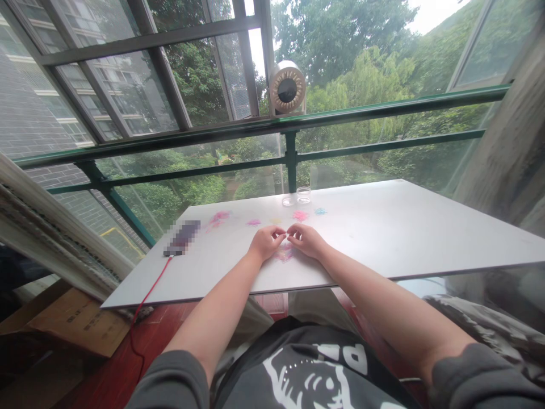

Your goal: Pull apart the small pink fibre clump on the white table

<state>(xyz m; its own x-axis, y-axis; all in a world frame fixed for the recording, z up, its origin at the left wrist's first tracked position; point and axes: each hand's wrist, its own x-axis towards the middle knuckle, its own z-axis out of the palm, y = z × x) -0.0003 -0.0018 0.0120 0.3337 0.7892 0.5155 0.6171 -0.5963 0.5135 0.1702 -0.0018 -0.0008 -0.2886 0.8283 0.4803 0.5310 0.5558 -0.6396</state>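
Observation:
Over the middle of the white table, my left hand (267,241) and my right hand (305,240) meet almost fingertip to fingertip. Both have thumb and fingers pinched together; whatever sits in them is too small to make out. Below and between them lies a loose pinkish pile of small bits (284,254), partly covered by the hands. Just beyond is a row of small coloured piles: a purple pile (254,222), a faint yellow pile (276,220), a red-pink pile (300,216) and a blue pile (321,211). A larger pink pile (221,216) spreads farther left.
Two clear round containers (304,195) stand at the table's (383,233) far edge. A blurred-out phone-like device (183,237) with a red cable (154,284) lies at the left. Behind runs a green railing (361,111) carrying a round white fan-like device (288,88). A cardboard box (80,321) is on the floor.

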